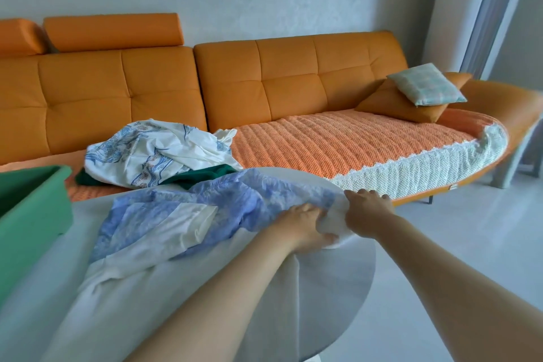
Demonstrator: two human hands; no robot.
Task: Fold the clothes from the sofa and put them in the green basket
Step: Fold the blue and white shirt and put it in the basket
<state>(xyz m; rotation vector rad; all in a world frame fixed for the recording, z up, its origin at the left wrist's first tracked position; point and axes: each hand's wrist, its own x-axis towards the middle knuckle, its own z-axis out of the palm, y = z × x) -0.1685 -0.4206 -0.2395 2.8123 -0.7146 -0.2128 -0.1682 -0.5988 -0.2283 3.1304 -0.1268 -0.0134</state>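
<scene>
We judge the spreading step is in hand: the blue garment lies on the surface, with left grip and right grip both pinching its far edge. Next comes a square fold, then the green basket alongside.

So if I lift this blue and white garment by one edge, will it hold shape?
Probably not: the blue and white garment lies crumpled, so likely floppy. It looks thin, so probably light. It may slide on the smooth table.

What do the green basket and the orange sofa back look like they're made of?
Green basket: probably plastic, with smooth matte, rigid flat walls. Sofa back: likely leather or faux leather, smooth with a slight sheen and stitched, tufted panels.
</scene>
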